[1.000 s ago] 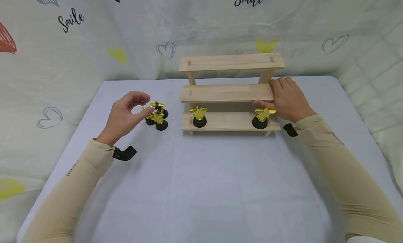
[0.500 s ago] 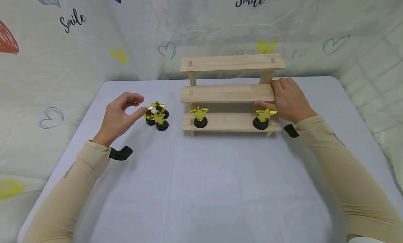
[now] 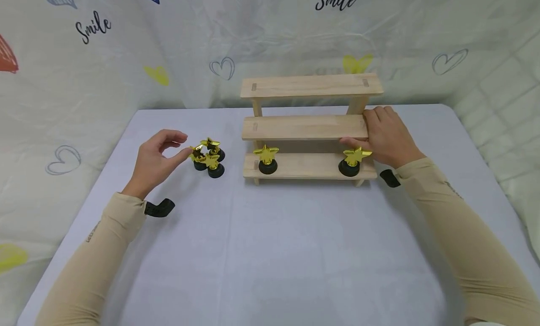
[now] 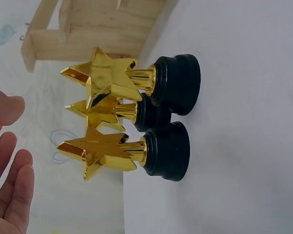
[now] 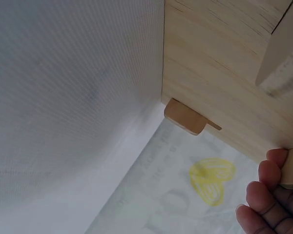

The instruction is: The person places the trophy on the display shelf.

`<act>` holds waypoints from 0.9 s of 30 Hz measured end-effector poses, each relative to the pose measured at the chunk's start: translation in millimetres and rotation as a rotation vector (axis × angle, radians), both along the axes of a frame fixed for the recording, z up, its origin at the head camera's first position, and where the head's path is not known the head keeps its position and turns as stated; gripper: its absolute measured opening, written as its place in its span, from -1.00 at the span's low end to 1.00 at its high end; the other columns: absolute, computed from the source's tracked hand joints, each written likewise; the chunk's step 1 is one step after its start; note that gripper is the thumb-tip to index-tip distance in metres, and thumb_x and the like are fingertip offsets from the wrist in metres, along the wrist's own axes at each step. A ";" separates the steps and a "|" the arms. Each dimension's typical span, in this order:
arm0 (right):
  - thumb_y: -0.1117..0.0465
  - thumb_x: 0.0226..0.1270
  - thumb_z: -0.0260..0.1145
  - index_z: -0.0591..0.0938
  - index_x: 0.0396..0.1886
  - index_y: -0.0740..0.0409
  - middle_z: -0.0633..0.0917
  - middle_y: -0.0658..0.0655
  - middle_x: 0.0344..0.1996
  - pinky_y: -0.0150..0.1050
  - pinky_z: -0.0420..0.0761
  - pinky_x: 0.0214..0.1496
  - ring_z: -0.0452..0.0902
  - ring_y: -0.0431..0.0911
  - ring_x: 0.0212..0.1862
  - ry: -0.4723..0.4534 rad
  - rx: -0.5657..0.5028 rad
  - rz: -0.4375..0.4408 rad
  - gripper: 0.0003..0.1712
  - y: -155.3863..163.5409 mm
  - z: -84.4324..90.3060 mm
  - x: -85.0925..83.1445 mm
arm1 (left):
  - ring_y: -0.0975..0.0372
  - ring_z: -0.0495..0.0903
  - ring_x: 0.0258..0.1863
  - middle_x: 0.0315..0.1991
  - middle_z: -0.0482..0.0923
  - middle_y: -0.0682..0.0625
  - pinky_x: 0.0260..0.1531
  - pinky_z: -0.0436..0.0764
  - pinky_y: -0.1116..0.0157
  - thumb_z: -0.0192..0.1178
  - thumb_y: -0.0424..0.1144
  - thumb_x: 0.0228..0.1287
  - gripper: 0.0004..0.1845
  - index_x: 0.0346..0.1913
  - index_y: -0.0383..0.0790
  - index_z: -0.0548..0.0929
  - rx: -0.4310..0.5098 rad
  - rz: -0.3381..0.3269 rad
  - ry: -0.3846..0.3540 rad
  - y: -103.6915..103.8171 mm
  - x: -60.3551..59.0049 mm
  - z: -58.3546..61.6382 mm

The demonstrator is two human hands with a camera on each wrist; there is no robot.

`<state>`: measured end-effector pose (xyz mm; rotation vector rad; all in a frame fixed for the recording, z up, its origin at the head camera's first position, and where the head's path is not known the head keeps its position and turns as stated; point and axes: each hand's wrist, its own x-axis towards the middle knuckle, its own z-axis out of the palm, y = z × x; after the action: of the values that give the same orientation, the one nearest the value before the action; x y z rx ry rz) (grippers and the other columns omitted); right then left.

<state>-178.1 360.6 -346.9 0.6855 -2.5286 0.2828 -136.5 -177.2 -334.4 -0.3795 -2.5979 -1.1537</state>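
Observation:
Three gold star trophies (image 3: 207,157) on black bases stand huddled on the table left of a three-tier wooden stand (image 3: 308,126). My left hand (image 3: 184,145) hovers just left of them, thumb and forefinger apart, holding nothing. In the left wrist view my fingers (image 4: 10,170) stay clear of the trophy cluster (image 4: 136,117). My right hand (image 3: 363,129) grips the right end of the middle shelf, fingers on top and thumb beneath. On the bottom shelf stand two more trophies, one at the left (image 3: 266,159) and one at the right (image 3: 352,161) by my thumb.
A pale lilac table (image 3: 270,251) spreads in front of the stand. A white sheet printed with hearts and "Smile" (image 3: 105,58) hangs behind and at both sides. The right wrist view shows the stand's underside (image 5: 219,63) and my fingers (image 5: 263,204).
My left hand has drawn back a little to the left, off the trophy cluster. The right hand keeps its hold on the middle shelf.

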 end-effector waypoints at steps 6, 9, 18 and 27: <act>-0.79 0.19 -0.27 0.53 -0.19 0.52 0.47 0.35 -0.47 0.07 0.39 -0.23 0.35 0.23 -0.38 0.023 -0.001 0.005 0.33 0.6 -2.1 -0.7 | 0.55 0.52 -0.03 0.07 0.65 -0.04 0.10 0.46 0.70 0.42 -0.23 0.32 -0.62 0.14 -0.22 0.63 -0.012 0.027 -0.030 -4.4 -3.5 -8.6; -0.79 0.19 -0.26 0.53 -0.17 0.53 0.48 0.36 -0.46 0.10 0.41 -0.20 0.36 0.24 -0.37 0.023 -0.004 0.000 0.34 1.0 -2.4 -1.4 | 0.56 0.52 -0.03 0.08 0.65 -0.04 0.10 0.47 0.70 0.43 -0.22 0.31 -0.61 0.14 -0.22 0.63 -0.005 0.030 -0.039 -5.0 -5.6 -12.1; -0.78 0.20 -0.25 0.51 -0.21 0.50 0.45 0.33 -0.48 0.08 0.38 -0.21 0.33 0.22 -0.39 0.028 -0.009 0.006 0.30 0.0 -1.6 -0.2 | 0.36 0.58 0.03 0.08 0.65 -0.05 0.13 0.47 0.67 0.42 -0.21 0.32 -0.62 0.14 -0.21 0.63 0.010 0.045 -0.062 -6.7 -9.7 -21.9; -0.77 0.21 -0.24 0.51 -0.20 0.52 0.46 0.35 -0.47 0.09 0.39 -0.20 0.33 0.23 -0.39 0.028 -0.009 0.011 0.30 -0.4 -2.6 -1.0 | 0.33 0.58 0.05 0.11 0.65 -0.03 0.16 0.52 0.58 0.43 -0.19 0.32 -0.59 0.17 -0.19 0.62 -0.005 0.050 -0.080 -8.5 -12.4 -29.9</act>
<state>-179.2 360.2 -349.5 0.6948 -2.4958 0.2866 -148.9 -185.7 -364.3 -0.2735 -2.6632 -1.1694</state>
